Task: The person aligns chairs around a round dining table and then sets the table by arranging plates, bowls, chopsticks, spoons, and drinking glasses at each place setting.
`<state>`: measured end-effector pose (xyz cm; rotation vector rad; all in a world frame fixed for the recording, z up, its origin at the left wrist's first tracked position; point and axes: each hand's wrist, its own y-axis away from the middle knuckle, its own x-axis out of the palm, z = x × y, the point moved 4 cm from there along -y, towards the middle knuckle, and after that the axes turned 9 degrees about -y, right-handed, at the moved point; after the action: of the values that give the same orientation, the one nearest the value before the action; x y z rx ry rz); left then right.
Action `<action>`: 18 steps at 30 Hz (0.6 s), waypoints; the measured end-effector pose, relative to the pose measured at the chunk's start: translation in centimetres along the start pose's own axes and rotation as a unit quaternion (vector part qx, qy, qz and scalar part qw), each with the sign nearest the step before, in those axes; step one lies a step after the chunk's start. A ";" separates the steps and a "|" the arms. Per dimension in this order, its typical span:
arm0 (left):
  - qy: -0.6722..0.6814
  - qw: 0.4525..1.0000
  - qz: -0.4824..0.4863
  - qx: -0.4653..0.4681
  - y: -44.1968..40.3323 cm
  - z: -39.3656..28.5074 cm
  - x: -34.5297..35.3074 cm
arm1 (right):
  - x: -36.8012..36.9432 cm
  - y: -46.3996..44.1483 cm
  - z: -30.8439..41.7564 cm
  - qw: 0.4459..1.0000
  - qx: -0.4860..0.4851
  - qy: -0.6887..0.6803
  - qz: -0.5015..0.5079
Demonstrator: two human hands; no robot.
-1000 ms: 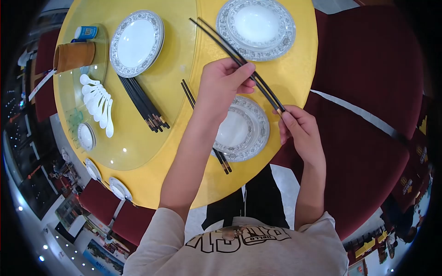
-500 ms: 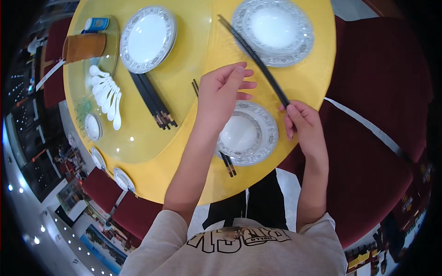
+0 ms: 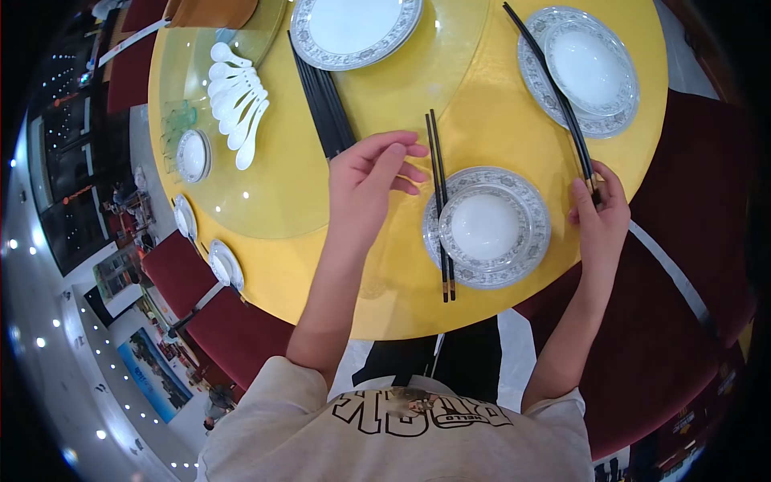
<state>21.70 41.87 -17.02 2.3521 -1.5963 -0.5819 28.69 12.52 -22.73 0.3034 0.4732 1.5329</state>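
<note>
My right hand (image 3: pixel 602 201) is closed on the near end of a pair of black chopsticks (image 3: pixel 560 100). They slant over the left rim of the upper right plate (image 3: pixel 534 84), which bears a white bowl (image 3: pixel 590 68). My left hand (image 3: pixel 371 181) hovers with fingers apart and nothing in it, covering the near tips of a bundle of chopsticks (image 3: pixel 320 100). Between my hands, another patterned plate (image 3: pixel 536 255) holds a bowl (image 3: pixel 484 229). A second pair of chopsticks (image 3: pixel 439 193) lies across that plate's left side.
A glass turntable (image 3: pixel 281 201) on the yellow table (image 3: pixel 385 313) carries stacked plates (image 3: pixel 357 58), white spoons (image 3: pixel 241 100), small dishes (image 3: pixel 193 155) and glasses (image 3: pixel 177 120). A brown container (image 3: pixel 210 12) is at the top edge. Dark red chairs (image 3: pixel 642 337) stand around the table.
The view has shifted, so the table items appear farther right. My right hand has brought the chopsticks against the upper right plate's left side. My left hand has moved away from the middle plate.
</note>
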 end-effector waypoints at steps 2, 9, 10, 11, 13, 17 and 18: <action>-0.020 0.999 -0.028 0.017 0.7 0.6 -2.5 | 0.4 0.7 1.2 0.996 -0.024 0.083 -0.012; -0.333 0.898 -0.269 0.100 2.0 0.7 -16.4 | -0.6 3.7 2.4 0.941 -0.132 0.283 -0.130; -0.415 0.866 -0.261 0.101 1.7 -0.1 -18.1 | -0.8 4.2 2.6 0.938 -0.133 0.290 -0.137; -0.493 0.828 -0.249 0.101 1.2 -0.8 -19.5 | -1.0 4.9 2.7 0.934 -0.132 0.299 -0.147; -0.570 0.775 -0.219 0.161 -1.3 -0.9 -22.4 | -1.2 6.0 2.7 0.937 -0.157 0.272 -0.151; -0.672 0.701 -0.129 0.200 -6.9 0.8 -27.1 | 1.0 8.8 3.1 0.955 -0.214 0.170 -0.116; -0.685 0.684 -0.129 0.214 -7.5 0.2 -27.4 | 1.9 9.6 3.5 0.957 -0.205 0.180 -0.102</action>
<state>18.99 70.07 -15.05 2.4389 -1.8831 -2.8037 21.87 15.02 -15.28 -0.3438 0.4400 1.4451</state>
